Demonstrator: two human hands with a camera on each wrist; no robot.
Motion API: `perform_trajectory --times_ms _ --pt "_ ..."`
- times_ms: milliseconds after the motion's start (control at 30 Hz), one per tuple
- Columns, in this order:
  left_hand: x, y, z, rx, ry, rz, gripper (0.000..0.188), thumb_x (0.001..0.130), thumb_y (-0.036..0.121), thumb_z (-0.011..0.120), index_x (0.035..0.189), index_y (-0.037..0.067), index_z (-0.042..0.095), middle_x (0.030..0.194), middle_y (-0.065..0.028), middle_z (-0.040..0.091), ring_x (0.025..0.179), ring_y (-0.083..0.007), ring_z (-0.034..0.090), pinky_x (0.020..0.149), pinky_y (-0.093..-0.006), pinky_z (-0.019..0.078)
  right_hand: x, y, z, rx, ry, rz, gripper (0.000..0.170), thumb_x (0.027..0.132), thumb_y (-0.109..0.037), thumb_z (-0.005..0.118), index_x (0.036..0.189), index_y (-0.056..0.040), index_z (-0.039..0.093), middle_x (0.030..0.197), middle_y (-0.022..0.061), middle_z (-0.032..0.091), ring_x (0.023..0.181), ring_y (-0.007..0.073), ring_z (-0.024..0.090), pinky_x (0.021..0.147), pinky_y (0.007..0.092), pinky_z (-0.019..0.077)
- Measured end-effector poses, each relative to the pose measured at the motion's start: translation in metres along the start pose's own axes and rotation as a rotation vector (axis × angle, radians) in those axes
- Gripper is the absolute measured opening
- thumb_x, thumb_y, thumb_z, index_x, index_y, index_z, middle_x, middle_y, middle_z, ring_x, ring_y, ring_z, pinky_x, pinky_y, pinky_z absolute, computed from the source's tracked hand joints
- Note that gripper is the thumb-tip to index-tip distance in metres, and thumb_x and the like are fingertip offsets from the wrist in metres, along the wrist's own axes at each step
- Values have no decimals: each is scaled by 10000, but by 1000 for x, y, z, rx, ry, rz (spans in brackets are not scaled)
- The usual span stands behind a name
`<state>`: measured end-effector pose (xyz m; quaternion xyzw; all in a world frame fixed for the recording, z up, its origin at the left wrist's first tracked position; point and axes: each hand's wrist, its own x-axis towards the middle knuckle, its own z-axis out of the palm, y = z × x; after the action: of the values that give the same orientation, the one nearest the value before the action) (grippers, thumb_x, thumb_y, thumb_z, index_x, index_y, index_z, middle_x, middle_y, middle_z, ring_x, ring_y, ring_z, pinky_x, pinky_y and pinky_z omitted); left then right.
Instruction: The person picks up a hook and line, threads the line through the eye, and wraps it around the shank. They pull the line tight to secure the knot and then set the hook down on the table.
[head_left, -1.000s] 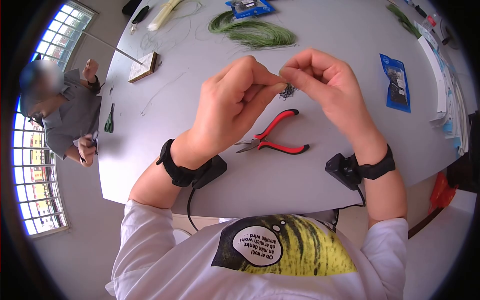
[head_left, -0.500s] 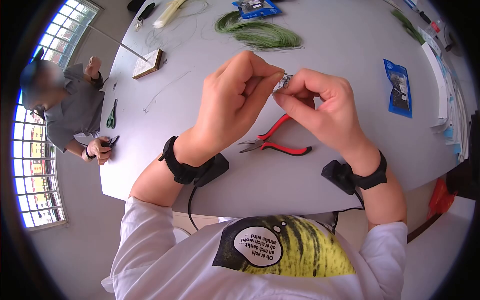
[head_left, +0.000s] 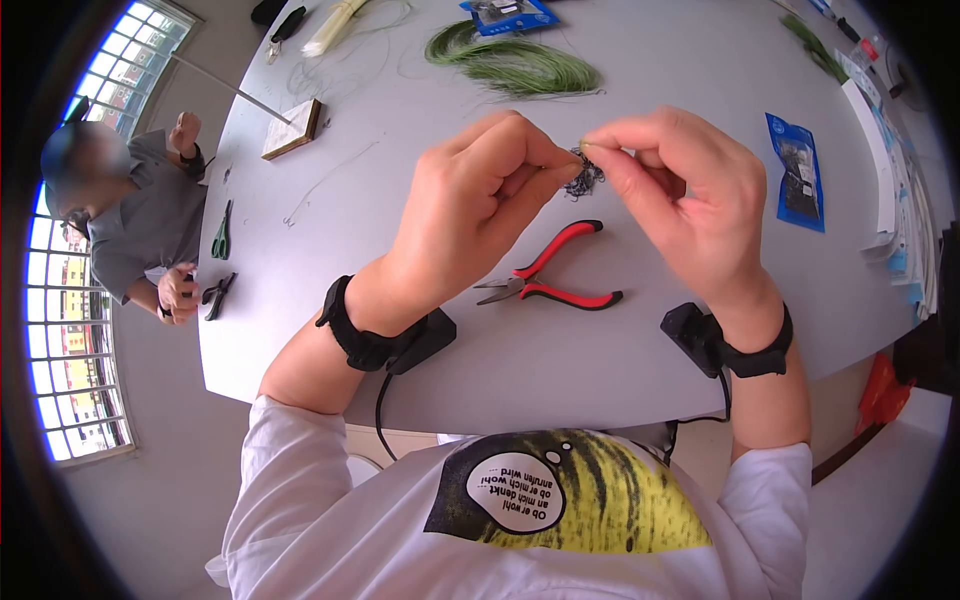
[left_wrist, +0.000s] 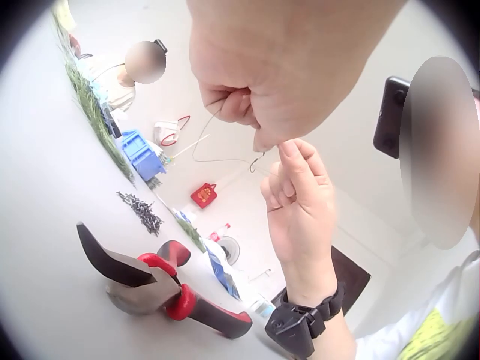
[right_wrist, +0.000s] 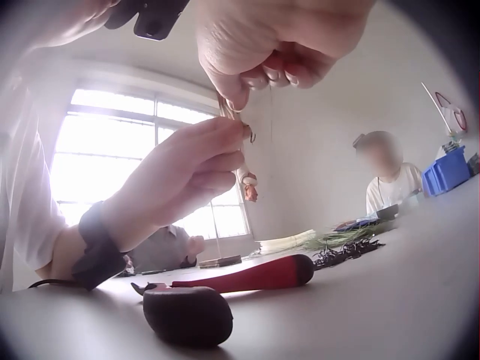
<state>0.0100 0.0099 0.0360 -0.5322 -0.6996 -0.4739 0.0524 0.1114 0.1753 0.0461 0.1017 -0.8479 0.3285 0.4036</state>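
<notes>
My left hand [head_left: 475,210] pinches a small dark hook, seen at its fingertips in the right wrist view [right_wrist: 252,135]. A thin line [left_wrist: 196,146] loops from that hand towards the hook. My right hand [head_left: 690,205] is close by on the right, thumb and forefinger pressed together on what looks like the thin line; the exact grip is too small to see. Behind the fingertips a pile of dark hooks [head_left: 586,180] lies on the table, plainer in the left wrist view [left_wrist: 140,213]. Red-handled pliers [head_left: 528,285] lie spread below the hands.
A green bundle [head_left: 515,62] and blue packets [head_left: 797,180] lie on the table [head_left: 500,380]. At the left are a wooden block with a rod [head_left: 291,132], green scissors [head_left: 222,232], a black tool [head_left: 217,296] and a seated person [head_left: 150,210]. Papers line the right edge.
My right hand has drawn away from the left hand, up and to the right, uncovering the hook pile and the pliers' upper handle. The person at the left has let go of the black tool.
</notes>
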Motion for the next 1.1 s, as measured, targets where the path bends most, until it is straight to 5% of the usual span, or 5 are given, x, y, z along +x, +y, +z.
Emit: perform_trajectory --times_ms 200,500,633,933,1100 --pt "-1 -2 1 -1 -15 43 129 790 -15 726 806 8 600 685 -47 526 521 -126 433 472 -265 365 -2 6 3 298 -66 327 65 848 -65 709 858 -28 656 633 -26 567 554 15 463 491 208 353" --pt "0 1 -3 35 27 63 133 805 -14 725 805 18 596 686 -37 543 529 -115 449 472 -259 375 -6 13 15 767 -233 752 121 890 -132 677 919 -14 682 668 -53 582 631 7 469 572 180 364" --pt "1 -1 -4 30 49 81 122 814 -27 713 819 14 599 694 -33 558 539 -110 458 477 -251 383 -8 12 19 800 -255 768 106 887 -117 673 898 -12 668 664 -58 575 619 5 454 562 176 344" --pt "0 -2 -6 59 76 39 110 821 -44 690 843 0 592 704 -49 536 548 -126 459 488 -258 386 -16 -2 23 490 -212 478 114 787 -43 683 724 -43 588 557 -37 505 498 29 407 459 223 312" --pt "0 -3 -3 35 76 10 106 817 -44 689 841 -3 595 708 -54 541 543 -129 457 488 -259 386 -8 -6 11 55 -159 -18 110 707 12 687 738 -58 608 622 47 584 490 174 513 455 294 393"
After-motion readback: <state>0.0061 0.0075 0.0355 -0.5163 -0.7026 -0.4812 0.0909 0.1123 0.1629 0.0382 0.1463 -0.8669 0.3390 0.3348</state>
